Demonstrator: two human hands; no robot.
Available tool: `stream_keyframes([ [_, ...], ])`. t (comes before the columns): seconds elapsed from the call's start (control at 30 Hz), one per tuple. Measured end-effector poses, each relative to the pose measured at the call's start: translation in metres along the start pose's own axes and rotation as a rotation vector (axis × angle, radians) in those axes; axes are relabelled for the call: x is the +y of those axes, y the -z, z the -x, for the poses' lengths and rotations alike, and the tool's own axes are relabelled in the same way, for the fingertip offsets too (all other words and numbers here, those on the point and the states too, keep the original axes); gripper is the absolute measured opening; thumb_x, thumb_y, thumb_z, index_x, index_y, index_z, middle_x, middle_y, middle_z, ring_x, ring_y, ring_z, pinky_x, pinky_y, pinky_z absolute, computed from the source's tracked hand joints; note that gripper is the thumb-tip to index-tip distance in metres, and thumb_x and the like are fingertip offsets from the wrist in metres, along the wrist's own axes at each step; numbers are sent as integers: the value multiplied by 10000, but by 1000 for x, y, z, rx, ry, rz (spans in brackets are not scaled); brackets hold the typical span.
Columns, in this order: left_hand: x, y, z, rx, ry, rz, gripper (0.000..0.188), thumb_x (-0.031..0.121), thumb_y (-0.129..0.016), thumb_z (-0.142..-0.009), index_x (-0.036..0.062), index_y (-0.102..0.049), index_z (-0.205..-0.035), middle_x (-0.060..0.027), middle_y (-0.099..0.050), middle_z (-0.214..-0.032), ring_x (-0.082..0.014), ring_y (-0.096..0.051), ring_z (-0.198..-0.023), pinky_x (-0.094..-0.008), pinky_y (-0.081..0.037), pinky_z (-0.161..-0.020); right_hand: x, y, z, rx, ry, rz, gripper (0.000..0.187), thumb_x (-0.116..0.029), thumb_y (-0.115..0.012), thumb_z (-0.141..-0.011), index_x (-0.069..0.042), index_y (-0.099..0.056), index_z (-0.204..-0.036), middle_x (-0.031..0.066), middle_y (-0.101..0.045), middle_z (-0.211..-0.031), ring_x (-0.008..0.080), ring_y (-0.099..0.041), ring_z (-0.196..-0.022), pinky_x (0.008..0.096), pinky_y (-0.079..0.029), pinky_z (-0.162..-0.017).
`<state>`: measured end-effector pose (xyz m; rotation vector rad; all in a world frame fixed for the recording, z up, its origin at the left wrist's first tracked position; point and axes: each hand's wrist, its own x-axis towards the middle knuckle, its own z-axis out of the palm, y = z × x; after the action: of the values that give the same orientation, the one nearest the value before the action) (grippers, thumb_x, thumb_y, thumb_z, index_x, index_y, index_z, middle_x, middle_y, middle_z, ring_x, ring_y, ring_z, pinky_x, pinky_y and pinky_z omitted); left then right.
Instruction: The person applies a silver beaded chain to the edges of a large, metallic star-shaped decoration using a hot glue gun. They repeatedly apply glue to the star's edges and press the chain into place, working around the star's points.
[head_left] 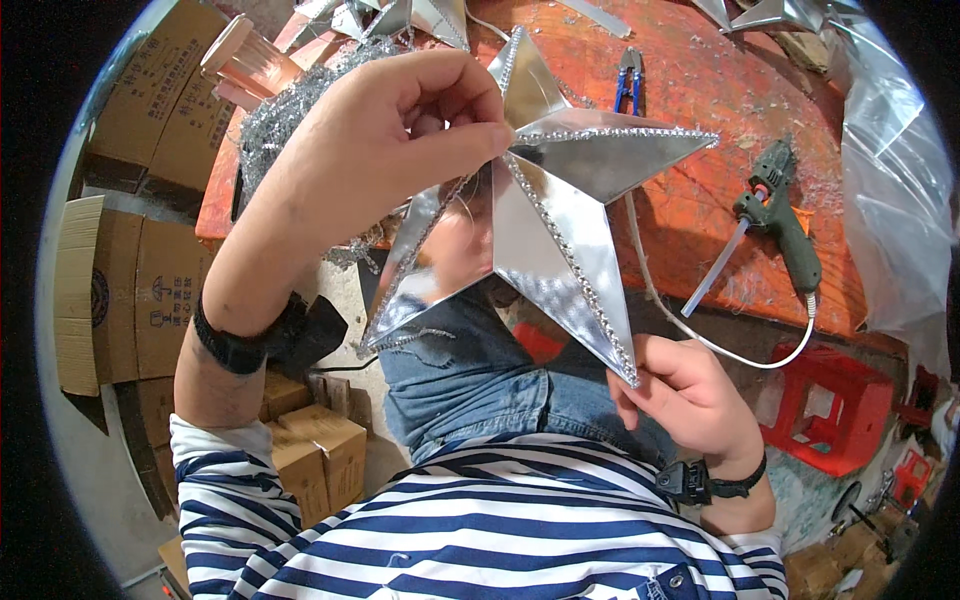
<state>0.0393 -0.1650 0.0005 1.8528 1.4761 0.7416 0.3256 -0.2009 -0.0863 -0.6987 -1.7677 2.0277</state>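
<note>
A shiny silver five-pointed star [560, 215] is held up over my lap, with beaded silver trim [555, 215] along its raised ridges. My right hand [690, 395] pinches the tip of its lower right point between thumb and fingers. At the star's centre, where the trim lines meet, my left hand [410, 130] is closed in a pinch. What sits between those fingertips is hidden. A loose end of trim [420, 336] hangs by the lower left point.
On the worn red table [700, 80] lie a glue gun [785, 215] with a white cord, blue-handled pliers [629, 80] and tangled silver trim [275, 135]. A pink-lidded cup [250, 60] stands at the left. Cardboard boxes [150, 290] and a red plastic stool [830, 410] flank me.
</note>
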Motion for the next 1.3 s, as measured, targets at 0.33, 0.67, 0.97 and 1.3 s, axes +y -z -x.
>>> stream_keyframes([
  [0.33,10,15,4,-82,174,231,130,151,-573,-939,47,-559,-1017,66,-487,-746,17,-413,-587,-144,-308,-482,5,-8,-7,152,-3,667,182,-183,-578,-868,-56,-638,-984,189,-652,-847,377,-623,-768,408,-498,-663],
  [0.67,-2,9,10,57,90,250,114,113,-599,-915,38,-566,-993,78,-527,-767,28,-451,-596,-142,-327,-464,-19,0,13,-294,-212,895,264,-235,-596,-857,-81,-622,-1070,140,-665,-931,333,-637,-844,401,-513,-714],
  [0.97,5,7,-4,30,88,72,112,107,-628,-884,25,-557,-909,58,-509,-717,6,-447,-589,-169,-337,-464,-84,8,-7,143,495,762,104,-84,-679,-776,-23,-663,-860,89,-641,-734,265,-625,-644,356,-485,-584],
  [1.3,9,16,-15,-66,167,38,119,131,-644,-864,33,-576,-856,66,-489,-666,2,-422,-557,-178,-321,-461,-77,-17,-86,666,711,1349,255,-157,-696,-708,-58,-700,-943,57,-576,-978,247,-520,-886,369,-455,-731],
])
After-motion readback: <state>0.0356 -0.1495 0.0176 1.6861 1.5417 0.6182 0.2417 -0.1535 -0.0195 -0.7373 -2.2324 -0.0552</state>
